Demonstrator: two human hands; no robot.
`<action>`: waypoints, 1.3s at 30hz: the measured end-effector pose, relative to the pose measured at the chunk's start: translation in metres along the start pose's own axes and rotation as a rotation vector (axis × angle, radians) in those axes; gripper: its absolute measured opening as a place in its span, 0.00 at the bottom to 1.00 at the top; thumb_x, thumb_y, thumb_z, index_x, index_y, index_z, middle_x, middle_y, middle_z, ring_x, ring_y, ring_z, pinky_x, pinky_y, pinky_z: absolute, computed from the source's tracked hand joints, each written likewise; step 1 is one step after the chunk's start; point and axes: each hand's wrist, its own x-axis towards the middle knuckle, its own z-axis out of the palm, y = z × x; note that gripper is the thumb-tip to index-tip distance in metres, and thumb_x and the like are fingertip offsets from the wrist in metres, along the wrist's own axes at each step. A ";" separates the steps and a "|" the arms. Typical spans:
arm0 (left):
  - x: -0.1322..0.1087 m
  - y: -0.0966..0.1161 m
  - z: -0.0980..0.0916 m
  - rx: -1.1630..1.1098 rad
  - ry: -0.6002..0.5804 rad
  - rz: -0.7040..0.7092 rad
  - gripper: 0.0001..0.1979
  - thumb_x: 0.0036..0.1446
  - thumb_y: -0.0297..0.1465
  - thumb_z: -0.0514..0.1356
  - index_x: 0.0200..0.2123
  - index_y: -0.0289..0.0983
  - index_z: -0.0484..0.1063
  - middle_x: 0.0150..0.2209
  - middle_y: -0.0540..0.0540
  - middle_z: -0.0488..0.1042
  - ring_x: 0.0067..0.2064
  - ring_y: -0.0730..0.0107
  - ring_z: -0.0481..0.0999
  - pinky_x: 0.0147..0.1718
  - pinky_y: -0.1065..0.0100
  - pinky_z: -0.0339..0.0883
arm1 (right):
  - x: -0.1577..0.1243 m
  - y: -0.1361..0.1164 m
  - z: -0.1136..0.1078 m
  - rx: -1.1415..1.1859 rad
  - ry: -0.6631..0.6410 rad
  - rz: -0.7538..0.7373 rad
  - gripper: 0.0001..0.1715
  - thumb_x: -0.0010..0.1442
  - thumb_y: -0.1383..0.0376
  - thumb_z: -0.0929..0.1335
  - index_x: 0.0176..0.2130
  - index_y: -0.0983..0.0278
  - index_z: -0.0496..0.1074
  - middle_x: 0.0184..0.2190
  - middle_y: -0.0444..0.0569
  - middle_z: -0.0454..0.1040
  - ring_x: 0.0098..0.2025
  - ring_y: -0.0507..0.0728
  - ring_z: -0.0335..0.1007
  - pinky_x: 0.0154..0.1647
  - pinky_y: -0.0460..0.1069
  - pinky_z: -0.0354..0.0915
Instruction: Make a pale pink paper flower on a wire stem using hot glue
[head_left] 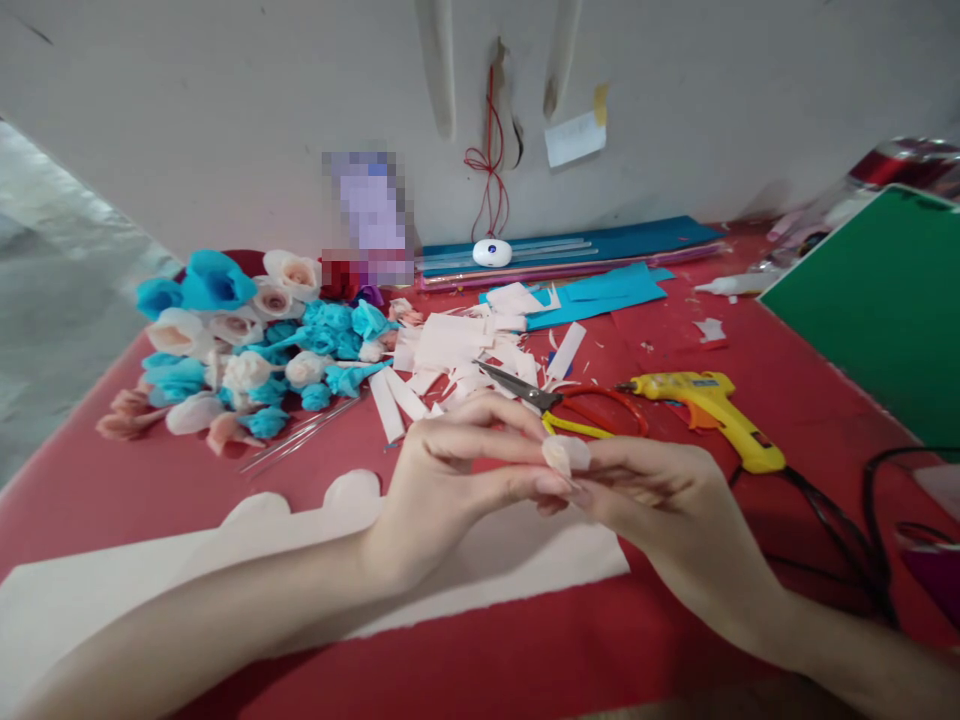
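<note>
Both hands meet at centre frame, the grip narrow: left hand (pixel 450 465) and right hand (pixel 660 495) pinch a small pale pink paper petal (pixel 566 453) between fingertips, above the red table (pixel 675 620). The petal looks thin, soft, rounded. Scissors (pixel 559 402) and a yellow glue gun (pixel 712 410) lie just behind

Scissors (pixel 559 405), a yellow glue gun (pixel 712 410) and paper flowers (pixel 240 345) lie on the red table (pixel 787 380).
</note>
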 end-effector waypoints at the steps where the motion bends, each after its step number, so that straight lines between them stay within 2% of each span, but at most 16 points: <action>1: 0.000 0.000 0.000 -0.005 -0.002 -0.009 0.07 0.44 0.25 0.65 0.28 0.42 0.79 0.31 0.48 0.71 0.31 0.73 0.70 0.26 0.73 0.70 | 0.000 -0.001 0.000 0.002 0.005 0.006 0.08 0.50 0.70 0.69 0.32 0.59 0.75 0.26 0.40 0.76 0.29 0.49 0.73 0.30 0.38 0.70; 7: 0.001 0.000 0.003 -0.107 -0.024 -0.056 0.06 0.44 0.25 0.65 0.27 0.42 0.79 0.31 0.48 0.70 0.28 0.74 0.70 0.23 0.73 0.72 | 0.000 -0.001 0.000 -0.021 -0.015 -0.009 0.10 0.51 0.70 0.68 0.34 0.58 0.76 0.28 0.40 0.76 0.30 0.49 0.74 0.32 0.39 0.70; 14: 0.003 0.000 0.002 -0.092 -0.034 -0.071 0.04 0.44 0.27 0.65 0.25 0.41 0.79 0.30 0.48 0.70 0.28 0.74 0.70 0.24 0.72 0.72 | -0.002 0.003 -0.004 -0.096 -0.023 -0.042 0.13 0.53 0.70 0.68 0.35 0.52 0.75 0.29 0.37 0.76 0.32 0.48 0.73 0.33 0.38 0.68; 20: 0.003 -0.001 0.000 -0.049 -0.036 -0.038 0.03 0.45 0.28 0.65 0.25 0.42 0.79 0.29 0.48 0.71 0.33 0.72 0.69 0.26 0.74 0.69 | -0.002 0.002 -0.004 -0.103 -0.045 -0.024 0.13 0.54 0.69 0.67 0.37 0.52 0.75 0.28 0.37 0.76 0.32 0.49 0.73 0.34 0.40 0.69; 27: 0.004 -0.004 0.000 0.007 -0.017 -0.004 0.03 0.44 0.29 0.65 0.25 0.44 0.78 0.29 0.48 0.71 0.34 0.71 0.69 0.30 0.71 0.66 | -0.002 0.002 -0.004 -0.081 -0.064 -0.007 0.13 0.54 0.69 0.66 0.37 0.52 0.75 0.28 0.38 0.76 0.32 0.48 0.73 0.33 0.40 0.69; 34: 0.004 -0.006 -0.002 0.037 -0.026 0.075 0.03 0.45 0.29 0.65 0.26 0.44 0.78 0.30 0.48 0.72 0.35 0.71 0.69 0.37 0.69 0.66 | -0.005 -0.001 -0.003 -0.077 -0.052 0.007 0.11 0.53 0.70 0.67 0.32 0.54 0.76 0.25 0.38 0.75 0.28 0.47 0.72 0.29 0.38 0.68; 39: 0.003 -0.002 0.000 0.036 -0.053 0.080 0.05 0.42 0.28 0.67 0.26 0.43 0.78 0.31 0.48 0.71 0.35 0.70 0.70 0.36 0.69 0.67 | -0.008 -0.002 -0.002 -0.169 -0.002 -0.038 0.13 0.52 0.69 0.68 0.35 0.51 0.76 0.24 0.38 0.75 0.27 0.48 0.72 0.25 0.37 0.67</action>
